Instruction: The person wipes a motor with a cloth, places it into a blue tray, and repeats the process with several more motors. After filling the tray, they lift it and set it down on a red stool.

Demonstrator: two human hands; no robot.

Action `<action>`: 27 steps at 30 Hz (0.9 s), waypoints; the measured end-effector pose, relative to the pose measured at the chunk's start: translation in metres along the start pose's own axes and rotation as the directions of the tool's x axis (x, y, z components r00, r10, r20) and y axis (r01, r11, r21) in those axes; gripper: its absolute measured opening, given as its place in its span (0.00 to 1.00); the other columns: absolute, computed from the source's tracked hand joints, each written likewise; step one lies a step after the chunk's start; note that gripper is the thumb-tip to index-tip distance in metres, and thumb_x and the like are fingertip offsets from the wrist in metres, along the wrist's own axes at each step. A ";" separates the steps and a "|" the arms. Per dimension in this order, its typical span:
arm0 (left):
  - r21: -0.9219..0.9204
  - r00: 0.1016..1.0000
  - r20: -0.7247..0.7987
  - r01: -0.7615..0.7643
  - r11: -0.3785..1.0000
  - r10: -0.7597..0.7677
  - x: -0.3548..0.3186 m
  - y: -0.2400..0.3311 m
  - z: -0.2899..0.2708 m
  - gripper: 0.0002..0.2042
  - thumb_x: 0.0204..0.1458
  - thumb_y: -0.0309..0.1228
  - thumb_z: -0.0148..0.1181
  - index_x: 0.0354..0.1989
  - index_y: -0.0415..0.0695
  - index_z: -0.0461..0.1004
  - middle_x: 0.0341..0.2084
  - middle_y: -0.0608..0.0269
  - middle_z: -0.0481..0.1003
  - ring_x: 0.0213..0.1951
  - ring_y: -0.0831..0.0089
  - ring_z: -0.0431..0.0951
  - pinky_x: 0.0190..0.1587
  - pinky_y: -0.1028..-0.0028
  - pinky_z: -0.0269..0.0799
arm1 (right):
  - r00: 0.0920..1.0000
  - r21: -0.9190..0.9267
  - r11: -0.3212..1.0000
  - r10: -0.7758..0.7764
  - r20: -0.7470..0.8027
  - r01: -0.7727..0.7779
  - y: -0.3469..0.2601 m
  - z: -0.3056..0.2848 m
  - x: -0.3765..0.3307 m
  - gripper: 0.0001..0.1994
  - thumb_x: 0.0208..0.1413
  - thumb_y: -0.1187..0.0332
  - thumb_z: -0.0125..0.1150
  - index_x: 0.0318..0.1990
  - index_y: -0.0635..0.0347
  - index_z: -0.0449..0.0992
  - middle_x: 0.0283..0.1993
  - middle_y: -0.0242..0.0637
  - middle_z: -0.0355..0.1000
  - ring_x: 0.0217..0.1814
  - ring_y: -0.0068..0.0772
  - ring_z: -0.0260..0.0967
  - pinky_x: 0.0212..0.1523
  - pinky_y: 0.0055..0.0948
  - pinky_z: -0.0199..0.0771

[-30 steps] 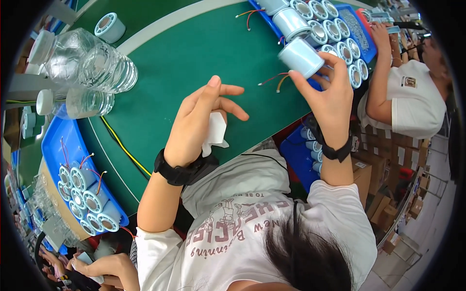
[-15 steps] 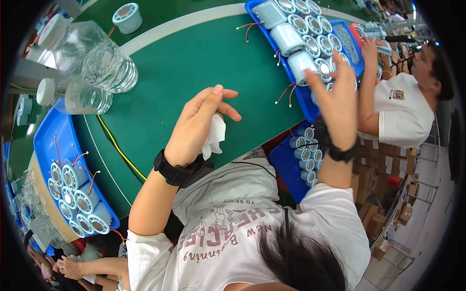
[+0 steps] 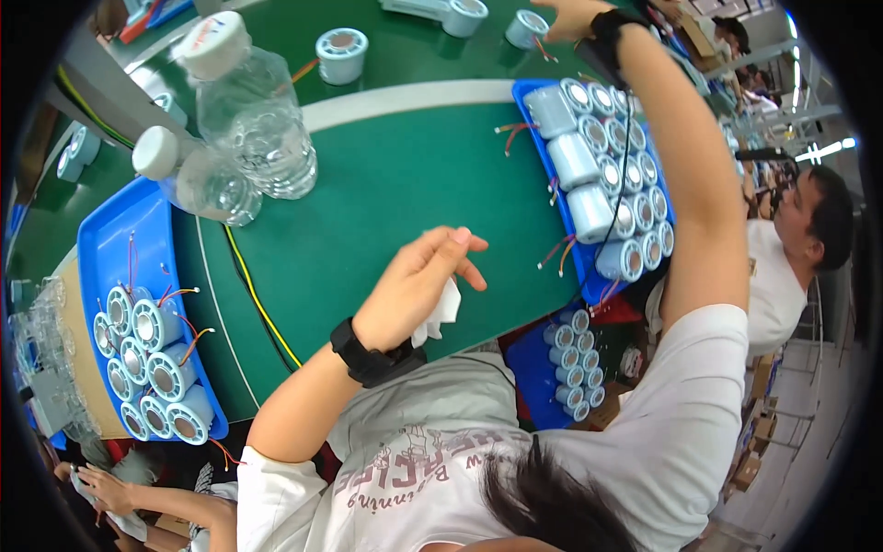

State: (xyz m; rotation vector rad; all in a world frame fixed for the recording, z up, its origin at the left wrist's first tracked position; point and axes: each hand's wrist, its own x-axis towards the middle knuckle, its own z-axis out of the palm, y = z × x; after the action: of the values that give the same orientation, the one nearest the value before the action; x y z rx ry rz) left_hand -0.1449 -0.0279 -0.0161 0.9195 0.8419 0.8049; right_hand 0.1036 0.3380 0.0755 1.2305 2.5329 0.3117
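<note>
The light-blue cylinder [image 3: 527, 29] at the far green bench [image 3: 414, 57] looks stiff, smooth and fairly heavy, best held round its sides, clear of fragile wires [image 3: 546, 51]. Right hand [image 3: 575, 18] beside it, grip unclear; left hand's [image 3: 412, 287] visible fingers curl loosely near white tissue [image 3: 445, 309], hold hidden

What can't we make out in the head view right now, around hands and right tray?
All in the head view:
Right hand: cut off by the top edge; contact with the light-blue cylinder beside it unclear.
White paper: partly behind the left hand; full shape and grip hidden.
Right blue tray: upper right side covered by the right forearm.
</note>
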 end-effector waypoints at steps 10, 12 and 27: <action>-0.022 0.999 0.035 0.003 1.000 -0.002 -0.006 0.005 -0.006 0.20 0.64 0.45 0.41 0.48 0.41 0.71 0.29 0.66 0.76 0.22 0.87 0.66 0.26 0.84 0.63 | 0.911 0.373 0.832 0.370 0.180 -0.411 0.001 0.017 0.021 0.34 0.39 0.62 0.73 0.57 0.50 0.66 0.48 0.43 0.73 0.42 0.36 0.73 0.41 0.33 0.76; -0.006 0.998 0.063 0.003 1.000 -0.003 -0.008 0.009 -0.007 0.20 0.64 0.44 0.42 0.52 0.41 0.69 0.31 0.65 0.76 0.23 0.87 0.66 0.27 0.84 0.63 | 0.947 0.482 0.816 0.290 0.138 -0.320 -0.011 -0.009 -0.007 0.32 0.39 0.63 0.73 0.55 0.50 0.68 0.49 0.42 0.71 0.45 0.36 0.72 0.42 0.33 0.76; -0.173 0.934 0.050 -0.341 0.924 0.354 -0.018 0.030 0.021 0.37 0.47 0.44 0.68 0.62 0.40 0.59 0.45 0.57 0.74 0.44 0.74 0.72 0.41 0.77 0.71 | 0.965 0.854 0.459 -0.201 -0.170 0.246 -0.201 -0.091 -0.250 0.39 0.39 0.63 0.76 0.59 0.64 0.61 0.52 0.38 0.67 0.52 0.29 0.69 0.50 0.27 0.70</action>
State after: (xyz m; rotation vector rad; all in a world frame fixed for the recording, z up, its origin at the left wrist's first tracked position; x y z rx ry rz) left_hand -0.1408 -0.0389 0.0225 0.9626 0.5381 1.1206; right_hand 0.0704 0.0125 0.1396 1.0869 2.8977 -1.2085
